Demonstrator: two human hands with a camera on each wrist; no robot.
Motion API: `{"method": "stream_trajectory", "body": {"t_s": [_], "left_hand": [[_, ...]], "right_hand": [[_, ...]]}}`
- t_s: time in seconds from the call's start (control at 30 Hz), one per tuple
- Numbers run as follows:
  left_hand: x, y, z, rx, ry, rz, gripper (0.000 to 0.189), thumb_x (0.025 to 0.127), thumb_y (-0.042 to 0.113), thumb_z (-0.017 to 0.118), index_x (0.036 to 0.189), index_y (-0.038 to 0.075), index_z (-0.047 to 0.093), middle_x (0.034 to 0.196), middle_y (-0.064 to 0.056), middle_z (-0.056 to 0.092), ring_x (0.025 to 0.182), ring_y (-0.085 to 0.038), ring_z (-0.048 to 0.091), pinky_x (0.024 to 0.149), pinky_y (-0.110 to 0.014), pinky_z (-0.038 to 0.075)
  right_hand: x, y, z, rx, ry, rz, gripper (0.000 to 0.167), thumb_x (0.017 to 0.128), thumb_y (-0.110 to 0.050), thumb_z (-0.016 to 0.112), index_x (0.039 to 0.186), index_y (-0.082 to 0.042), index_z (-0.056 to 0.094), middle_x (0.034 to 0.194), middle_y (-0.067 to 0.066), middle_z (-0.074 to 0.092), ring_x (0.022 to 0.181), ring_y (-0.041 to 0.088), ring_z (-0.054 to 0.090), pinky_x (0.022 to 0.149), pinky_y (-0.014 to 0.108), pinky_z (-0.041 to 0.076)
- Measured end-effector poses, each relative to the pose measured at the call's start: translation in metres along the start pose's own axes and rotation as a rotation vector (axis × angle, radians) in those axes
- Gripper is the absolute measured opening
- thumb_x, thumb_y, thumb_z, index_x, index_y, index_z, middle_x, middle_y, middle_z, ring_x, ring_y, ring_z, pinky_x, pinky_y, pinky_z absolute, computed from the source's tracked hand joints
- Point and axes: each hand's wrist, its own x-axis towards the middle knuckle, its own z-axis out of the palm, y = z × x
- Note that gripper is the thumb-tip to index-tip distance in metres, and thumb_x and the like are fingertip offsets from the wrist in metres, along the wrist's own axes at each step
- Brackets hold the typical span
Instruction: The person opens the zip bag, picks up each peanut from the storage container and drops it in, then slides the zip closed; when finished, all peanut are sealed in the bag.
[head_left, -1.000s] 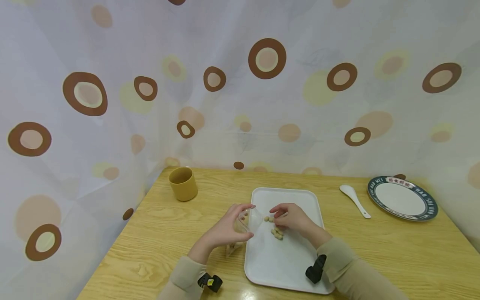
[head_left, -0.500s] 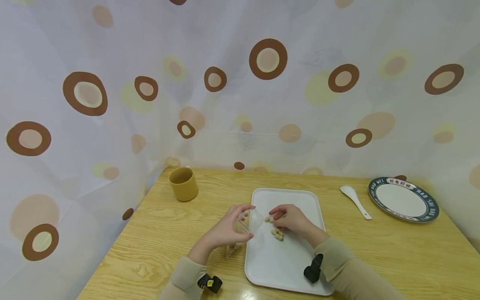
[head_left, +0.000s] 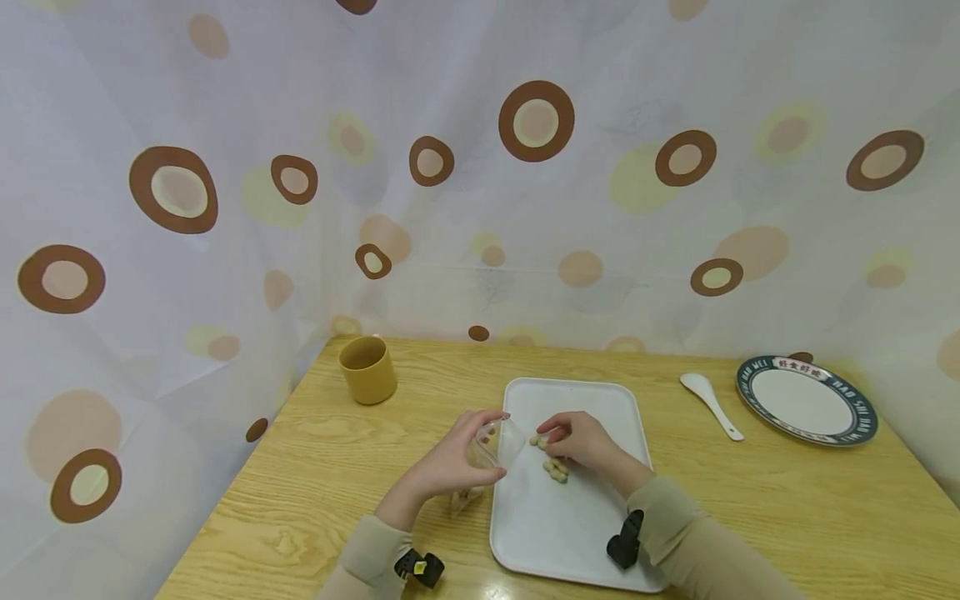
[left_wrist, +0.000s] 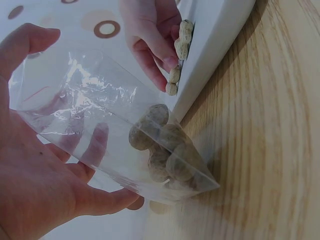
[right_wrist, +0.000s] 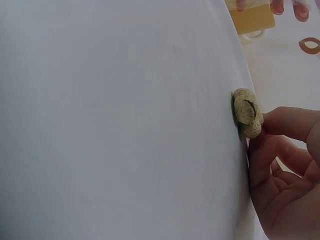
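My left hand (head_left: 457, 454) holds a clear plastic bag (left_wrist: 95, 95) by its mouth, thumb and fingers spreading it wide beside the tray's left edge. Several peanuts (left_wrist: 167, 150) in their shells lie at the bottom of the bag. On the white tray (head_left: 562, 533), my right hand (head_left: 587, 443) pinches a peanut (left_wrist: 173, 80) between thumb and fingertips; the fingers partly cover it in the head view. A small cluster of peanuts (head_left: 557, 471) rests on the tray just nearer than that hand, and shows close up as a peanut pile (right_wrist: 246, 112) in the right wrist view.
A yellow mug (head_left: 369, 371) stands at the back left of the wooden table (head_left: 285, 483). Right of the tray lie a white spoon (head_left: 711, 404) and a plate (head_left: 802, 400) with a dark patterned rim. A patterned curtain (head_left: 450, 208) hangs behind the table.
My right hand has shifted very slightly towards the near side and its fingers have come down around a peanut. My left hand and the bag have stayed in place.
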Motion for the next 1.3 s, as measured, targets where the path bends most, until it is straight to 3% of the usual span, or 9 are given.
{"method": "stream_trajectory", "body": {"t_s": [0.5,0.7,0.93,1.3], "left_hand": [[-0.001,0.002,0.000,0.008,0.003,0.003,0.074,0.083,0.026,0.075,0.148,0.018,0.041,0.141,-0.013,0.041,0.128,-0.029,0.045,0.104,-0.055,0.039],[-0.001,0.001,0.000,0.012,0.006,-0.003,0.074,0.083,0.027,0.076,0.148,0.020,0.041,0.142,-0.012,0.041,0.128,-0.028,0.046,0.104,-0.055,0.039],[-0.001,0.000,0.000,0.017,0.007,0.002,0.074,0.083,0.026,0.076,0.148,0.021,0.041,0.141,-0.012,0.042,0.127,-0.028,0.046,0.104,-0.055,0.040],[0.000,0.000,0.000,0.014,0.011,-0.004,0.075,0.082,0.027,0.076,0.148,0.021,0.042,0.140,-0.011,0.042,0.127,-0.026,0.046,0.103,-0.054,0.040]], "right_hand": [[0.002,0.003,0.002,-0.002,0.018,-0.009,0.025,0.080,-0.002,0.073,0.106,-0.005,0.072,0.079,0.003,0.064,0.058,0.011,0.052,0.054,0.024,0.046],[0.000,0.004,-0.005,0.054,-0.014,-0.004,0.030,0.080,-0.003,0.070,0.110,-0.004,0.071,0.082,0.004,0.064,0.060,0.013,0.054,0.056,0.026,0.048],[-0.006,0.005,-0.020,0.095,-0.030,-0.019,0.029,0.085,-0.008,0.070,0.114,-0.005,0.071,0.086,0.006,0.065,0.067,0.015,0.060,0.063,0.028,0.052],[-0.028,-0.022,-0.040,0.154,-0.051,-0.126,0.028,0.090,-0.009,0.069,0.117,0.000,0.069,0.091,0.009,0.066,0.081,0.016,0.069,0.082,0.040,0.058]]}}
